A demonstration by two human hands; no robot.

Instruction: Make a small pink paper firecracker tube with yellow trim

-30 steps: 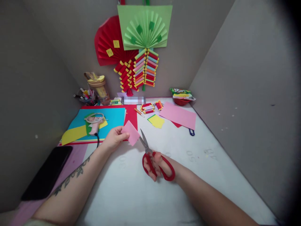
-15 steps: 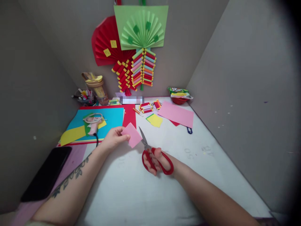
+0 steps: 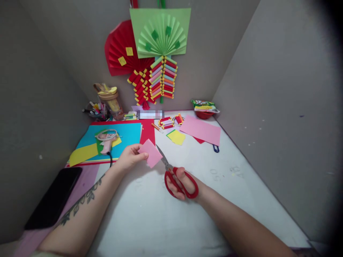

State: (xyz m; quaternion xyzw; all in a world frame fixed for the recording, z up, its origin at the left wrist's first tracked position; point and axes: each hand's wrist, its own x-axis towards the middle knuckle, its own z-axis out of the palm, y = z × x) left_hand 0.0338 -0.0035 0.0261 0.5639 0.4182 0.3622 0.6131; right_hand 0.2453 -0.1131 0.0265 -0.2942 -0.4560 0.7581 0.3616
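Note:
My left hand (image 3: 133, 155) pinches the left side of a small pink paper square (image 3: 151, 154) between thumb and fingers, above the white table. The square is turned so one corner points right. My right hand (image 3: 183, 182) grips red-handled scissors (image 3: 167, 166), fingers through the loops. Their blades point up and to the left, just beside the square's upper right edge, and look nearly closed together. Whether a blade touches the paper I cannot tell.
Blue sheets (image 3: 125, 134) carry a pink glue gun (image 3: 106, 142). A black phone (image 3: 55, 198) lies at the left edge. Farther back are yellow paper (image 3: 176, 136), a large pink sheet (image 3: 202, 130), small rolled papers (image 3: 166, 122) and a red bowl (image 3: 205, 115). Paper fans (image 3: 163, 35) hang on the wall.
The scissors' blades have come closer together, and their tip has shifted slightly left, to the square's edge. My left hand and the square have barely moved.

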